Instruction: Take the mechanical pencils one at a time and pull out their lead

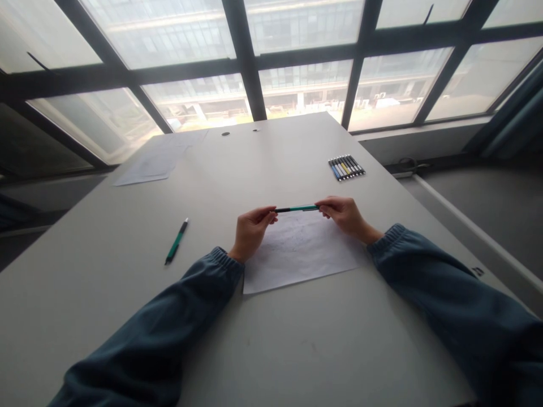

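Observation:
Both of my hands hold one green and black pen point(297, 208) level above a white sheet of paper point(301, 254) with faint scribbles. My left hand point(251, 230) pinches the pen's left end with closed fingers. My right hand point(344, 213) pinches its right end the same way. A second green pen point(177, 242) lies alone on the grey table point(127, 294), well left of my left hand.
A row of several pens point(346, 167) lies side by side at the table's far right. Loose white sheets point(156, 161) rest at the far left corner. Large windows stand behind the table, and its right edge drops to a floor.

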`<state>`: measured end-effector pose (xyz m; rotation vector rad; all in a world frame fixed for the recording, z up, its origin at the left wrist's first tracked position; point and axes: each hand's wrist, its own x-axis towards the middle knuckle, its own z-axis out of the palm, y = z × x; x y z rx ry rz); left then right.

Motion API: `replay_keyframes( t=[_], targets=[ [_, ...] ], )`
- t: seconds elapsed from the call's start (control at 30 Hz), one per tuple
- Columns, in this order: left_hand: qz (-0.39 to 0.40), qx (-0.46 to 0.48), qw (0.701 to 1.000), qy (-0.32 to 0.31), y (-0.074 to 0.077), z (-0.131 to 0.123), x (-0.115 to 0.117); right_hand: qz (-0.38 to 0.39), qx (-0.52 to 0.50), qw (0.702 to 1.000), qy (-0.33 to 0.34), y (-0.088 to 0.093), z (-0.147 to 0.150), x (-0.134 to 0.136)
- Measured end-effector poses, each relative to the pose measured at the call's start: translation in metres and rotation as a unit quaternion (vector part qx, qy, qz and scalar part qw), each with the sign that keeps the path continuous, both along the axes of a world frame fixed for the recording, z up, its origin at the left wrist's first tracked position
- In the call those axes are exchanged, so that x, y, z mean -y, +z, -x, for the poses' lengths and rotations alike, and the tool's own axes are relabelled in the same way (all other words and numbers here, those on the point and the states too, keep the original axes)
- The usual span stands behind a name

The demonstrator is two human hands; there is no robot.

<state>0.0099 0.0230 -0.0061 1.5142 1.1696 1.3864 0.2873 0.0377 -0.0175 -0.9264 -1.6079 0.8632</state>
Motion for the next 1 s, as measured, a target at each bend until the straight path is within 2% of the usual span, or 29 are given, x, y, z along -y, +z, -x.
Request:
replay_keyframes(
  t=[0.17, 0.3, 0.73, 1.0],
  targets=[
    [-0.068, -0.117, 0.991, -0.001, -0.002, 0.007, -0.004, 0.047, -0.054, 0.997, -0.032, -0.002, 0.001, -0.001],
    [-0.117, -0.186, 0.975, 0.017, 0.0, 0.012, -0.005, 0.056, -0.066, 0.996, -0.031, -0.003, 0.001, -0.002],
    [-0.138, -0.227, 0.962, 0.055, 0.003, 0.011, -0.006, 0.043, -0.077, 0.995, -0.041, 0.001, 0.003, 0.0],
    [-0.152, -0.206, 0.966, 0.023, 0.004, 0.012, -0.006, 0.033, -0.064, 0.996, -0.05, 0.0, 0.002, 0.0]
  ],
)
